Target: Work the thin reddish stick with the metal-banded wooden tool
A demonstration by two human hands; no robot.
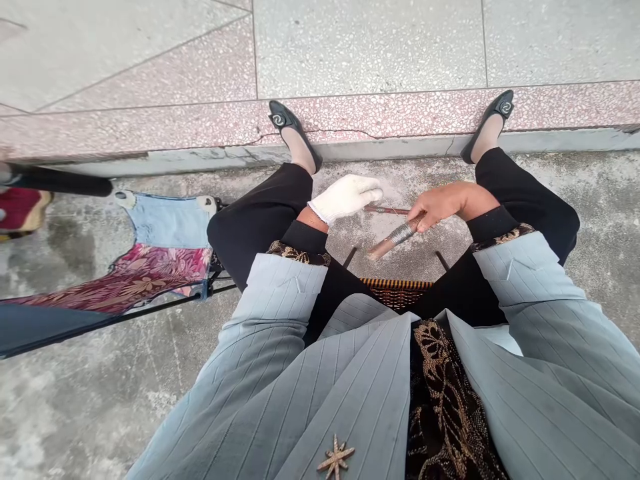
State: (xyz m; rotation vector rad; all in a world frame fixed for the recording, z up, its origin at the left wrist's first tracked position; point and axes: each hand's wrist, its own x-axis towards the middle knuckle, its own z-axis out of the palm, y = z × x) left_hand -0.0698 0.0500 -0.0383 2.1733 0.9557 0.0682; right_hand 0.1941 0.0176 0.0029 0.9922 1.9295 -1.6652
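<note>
My left hand (347, 198), in a white knitted glove, is closed with its fingers curled around the left end of a thin reddish-brown rod (385, 210). The rod spans the gap to my right hand, and a fine strand of wire seems to run near it. My bare right hand (445, 203) grips a short wooden stick (383, 248). Silvery wire (403, 233) is wound in a tight coil around that stick, whose blunt end points down and left. Where the rod ends behind my right fingers is hidden.
I sit with knees apart, black shoes (295, 133) on a pink speckled ledge (190, 127). A woven seat edge (400, 285) shows between my legs. At left stands a folding chair (165, 267) with floral fabric; a dark tube (60, 180) lies beyond it.
</note>
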